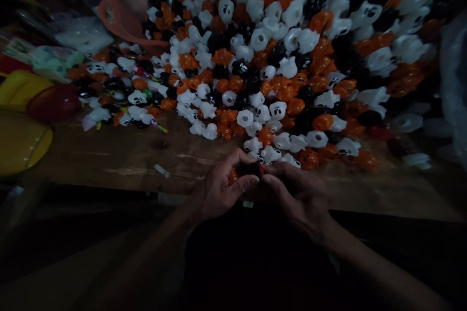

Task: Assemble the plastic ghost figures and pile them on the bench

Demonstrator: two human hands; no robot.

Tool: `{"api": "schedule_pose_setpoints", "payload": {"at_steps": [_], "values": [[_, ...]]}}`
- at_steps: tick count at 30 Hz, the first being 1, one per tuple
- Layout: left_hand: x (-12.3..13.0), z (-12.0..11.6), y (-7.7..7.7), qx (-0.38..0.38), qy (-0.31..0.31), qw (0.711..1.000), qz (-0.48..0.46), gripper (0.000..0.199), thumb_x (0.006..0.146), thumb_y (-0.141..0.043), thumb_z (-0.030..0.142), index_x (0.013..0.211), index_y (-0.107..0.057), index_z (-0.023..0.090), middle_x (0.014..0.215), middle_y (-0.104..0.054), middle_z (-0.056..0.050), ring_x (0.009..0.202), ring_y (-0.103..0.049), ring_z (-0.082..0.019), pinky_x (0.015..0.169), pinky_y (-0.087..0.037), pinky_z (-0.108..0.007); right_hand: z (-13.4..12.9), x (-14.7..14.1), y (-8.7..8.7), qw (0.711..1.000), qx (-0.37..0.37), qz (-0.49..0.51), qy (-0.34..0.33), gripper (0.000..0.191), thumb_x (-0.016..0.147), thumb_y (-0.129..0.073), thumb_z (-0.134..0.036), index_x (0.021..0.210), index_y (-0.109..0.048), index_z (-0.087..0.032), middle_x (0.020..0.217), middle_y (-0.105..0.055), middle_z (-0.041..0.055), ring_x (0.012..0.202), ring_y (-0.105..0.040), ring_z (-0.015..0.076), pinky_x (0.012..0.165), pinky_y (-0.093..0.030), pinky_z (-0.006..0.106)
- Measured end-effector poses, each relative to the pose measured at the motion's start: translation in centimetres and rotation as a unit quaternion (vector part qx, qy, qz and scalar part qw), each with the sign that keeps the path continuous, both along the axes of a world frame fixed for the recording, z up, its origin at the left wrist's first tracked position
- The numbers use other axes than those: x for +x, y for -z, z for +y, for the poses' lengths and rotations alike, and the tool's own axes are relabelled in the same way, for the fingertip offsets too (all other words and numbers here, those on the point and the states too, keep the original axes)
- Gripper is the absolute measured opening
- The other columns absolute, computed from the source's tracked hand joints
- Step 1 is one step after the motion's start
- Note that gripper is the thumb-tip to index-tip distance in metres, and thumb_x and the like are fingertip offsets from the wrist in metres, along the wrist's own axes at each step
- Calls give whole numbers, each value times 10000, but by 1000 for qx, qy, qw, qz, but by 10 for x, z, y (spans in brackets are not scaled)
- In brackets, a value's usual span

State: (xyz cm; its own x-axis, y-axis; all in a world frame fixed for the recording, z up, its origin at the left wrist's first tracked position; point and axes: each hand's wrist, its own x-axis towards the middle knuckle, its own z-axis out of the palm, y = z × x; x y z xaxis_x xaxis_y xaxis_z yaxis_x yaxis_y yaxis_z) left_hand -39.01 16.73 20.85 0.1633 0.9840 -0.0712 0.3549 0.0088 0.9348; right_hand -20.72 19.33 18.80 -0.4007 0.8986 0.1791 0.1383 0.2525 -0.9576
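On my distant feed, lower centre, the left hand [219, 188] had its grip curled closed around an orange piece [232, 176] and a black piece [249, 170]; next came a red part [261, 171], pinched by the right hand [304, 197]. Keeping the left steady and the right fingertips square and gentle seemed best.

Toy pile [260, 40] on tbl [109, 155], w/ basin [126, 17] back L.

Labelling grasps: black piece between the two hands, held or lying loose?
Held: the left hand closes around the black piece, and the right hand pinches at its red end.
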Motion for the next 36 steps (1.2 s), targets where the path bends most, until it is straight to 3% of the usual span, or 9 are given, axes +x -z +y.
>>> {"api": "schedule_pose_setpoints", "payload": {"at_steps": [4, 7, 11, 15, 21, 25, 28, 33, 36], "values": [[-2, 7, -1, 56, 41, 995, 76, 251, 871, -554, 329, 1072, -515, 184, 971, -591, -37, 884, -564, -166, 761, -411, -245, 3, -2, -13, 982, -189, 24, -1, 219, 861, -577, -352, 795, -612, -146, 647, -593, 11, 530, -553, 109, 454, -448, 205], [-2, 10, 3, 17, 40, 999, 24, 239, 872, -552, 339, 1049, -523, 181, 938, -586, -34, 856, -564, -156, 736, -421, -238, 11, 4, -18, 955, -285, 42, -71, 301, 876, -537, -418, 770, -570, -139, 606, -568, 0, 452, -537, 103, 404, -443, 204], [0, 10, 15, -114, 3, 982, -147, 250, 877, -536, 384, 1004, -502, 171, 812, -578, -15, 628, -521, -92, 564, -390, -192, 18, 16, -15, 990, -129, -35, -55, 193, 887, -547, -321, 1002, -604, -176, 870, -650, 31, 733, -629, 122, 581, -503, 189], [2, 8, 20, -177, -16, 961, -212, 311, 825, -617, 382, 1012, -518, 154, 804, -602, -25, 629, -537, -90, 582, -399, -189, 18, 27, -7, 993, -3, -85, -78, 234, 888, -546, -241, 1115, -584, -202, 989, -659, 39, 863, -637, 136, 687, -515, 200], [0, 5, 14, -209, -14, 952, -222, 310, 854, -583, 367, 1103, -530, 189, 761, -592, -11, 561, -487, -60, 520, -359, -163, 17, 34, -3, 993, -38, -53, -96, 225, 889, -550, -251, 1108, -593, -219, 1011, -655, 40, 892, -636, 151, 704, -540, 221], [0, 4, 10, -211, 2, 959, -191, 402, 878, -531, 381, 1248, -529, 224, 868, -634, -63, 757, -592, -142, 606, -438, -207, 15, 36, 1, 995, -54, -37, -80, 218, 889, -551, -261, 1097, -596, -213, 1011, -651, 43, 901, -633, 157, 723, -542, 240], [0, 6, 11, -205, -10, 962, -180, 375, 874, -528, 401, 1187, -594, 207, 1000, -638, -90, 882, -606, -183, 685, -468, -240, 13, 36, 6, 997, -15, -47, -64, 230, 873, -574, -258, 1095, -590, -202, 1017, -650, 52, 900, -634, 168, 737, -544, 264], [0, 8, 15, -208, -22, 961, -182, 381, 849, -565, 420, 1107, -631, 148, 737, -611, -46, 582, -536, -95, 506, -389, -178, 13, 38, 12, 991, 78, -84, -63, 217, 864, -584, -216, 1079, -593, -189, 968, -665, 41, 834, -643, 139, 708, -533, 234], [0, 7, 19, -208, -30, 960, -186, 396, 861, -540, 439, 1097, -633, 135, 636, -557, -20, 528, -495, -78, 473, -341, -166, 13, 43, 14, 988, 93, -103, -63, 200, 866, -579, -204, 1064, -603, -188, 927, -671, 25, 789, -638, 118, 683, -519, 214]]}}
